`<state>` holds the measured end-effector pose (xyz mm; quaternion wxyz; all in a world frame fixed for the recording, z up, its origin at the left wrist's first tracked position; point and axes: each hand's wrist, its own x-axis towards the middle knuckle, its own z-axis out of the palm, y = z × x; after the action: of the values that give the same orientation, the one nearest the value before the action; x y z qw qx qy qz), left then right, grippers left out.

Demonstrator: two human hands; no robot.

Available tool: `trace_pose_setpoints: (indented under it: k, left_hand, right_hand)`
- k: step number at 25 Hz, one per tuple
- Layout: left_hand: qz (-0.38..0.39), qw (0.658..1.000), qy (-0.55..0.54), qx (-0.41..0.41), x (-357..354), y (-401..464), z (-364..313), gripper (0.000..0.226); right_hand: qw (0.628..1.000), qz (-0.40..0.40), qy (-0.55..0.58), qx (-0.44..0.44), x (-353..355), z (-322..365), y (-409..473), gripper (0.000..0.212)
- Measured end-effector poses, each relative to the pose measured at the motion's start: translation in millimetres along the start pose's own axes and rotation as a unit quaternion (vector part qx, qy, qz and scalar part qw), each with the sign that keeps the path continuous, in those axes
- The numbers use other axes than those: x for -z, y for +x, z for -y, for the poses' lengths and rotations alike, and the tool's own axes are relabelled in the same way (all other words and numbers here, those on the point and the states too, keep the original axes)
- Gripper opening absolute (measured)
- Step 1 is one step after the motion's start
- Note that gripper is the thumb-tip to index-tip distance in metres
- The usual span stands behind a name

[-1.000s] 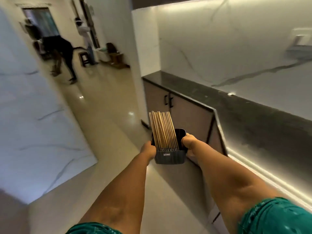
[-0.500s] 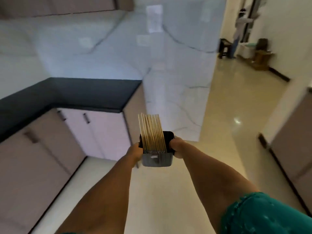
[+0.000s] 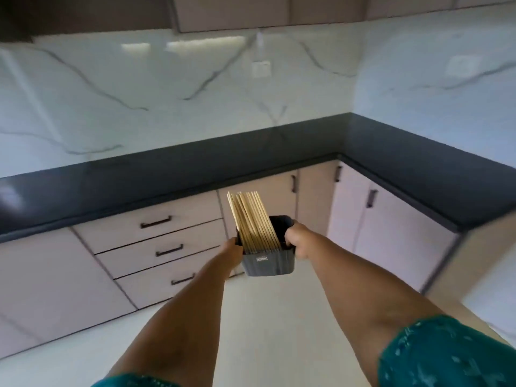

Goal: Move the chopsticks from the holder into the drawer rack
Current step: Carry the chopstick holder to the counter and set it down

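I carry a dark grey holder [image 3: 269, 263] in front of me at arm's length, above the pale floor. Several wooden chopsticks [image 3: 252, 219] stand in it in a tight bundle, leaning away and to the left. My left hand [image 3: 231, 254] grips the holder's left side and my right hand [image 3: 297, 241] grips its right rim. A stack of three shut drawers [image 3: 159, 248] with black handles sits in the cabinet front to the left of the holder. No drawer rack shows.
A black L-shaped countertop [image 3: 195, 174] runs along the marble wall and turns down the right side. Pale cabinet doors [image 3: 391, 233] with black handles stand below it at the corner. Upper cabinets hang overhead.
The view has swung left from the hallway and its people to the kitchen corner. The holder stays gripped in both hands, and the drawers have come into sight.
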<state>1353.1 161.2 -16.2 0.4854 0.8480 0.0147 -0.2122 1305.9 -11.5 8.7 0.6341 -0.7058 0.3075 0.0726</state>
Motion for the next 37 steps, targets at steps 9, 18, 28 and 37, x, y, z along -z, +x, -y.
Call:
trace_pose_setpoints:
  k: [9, 18, 28, 37]
  left_hand:
    - [-0.126, 0.986, -0.052, 0.094, 119.2, 78.3, 44.9, 0.031]
    - [-0.164, 0.974, -0.082, 0.13, 258.9, 167.7, 62.3, 0.029]
    - [-0.123, 0.97, -0.188, 0.097, 413.2, 311.1, 38.9, 0.037]
    - [-0.148, 0.936, -0.291, 0.131, 451.5, 425.8, 37.4, 0.026]
  right_hand:
    - [0.98, 0.146, -0.133, 0.025, -147.0, 76.8, 115.5, 0.078]
    - [0.963, 0.194, -0.181, 0.042, -289.1, 153.7, 187.8, 0.068]
    - [0.978, 0.203, 0.0, -0.041, -413.8, 279.6, 286.8, 0.072]
    - [0.963, 0.154, 0.195, -0.099, -446.8, 305.6, 402.3, 0.048]
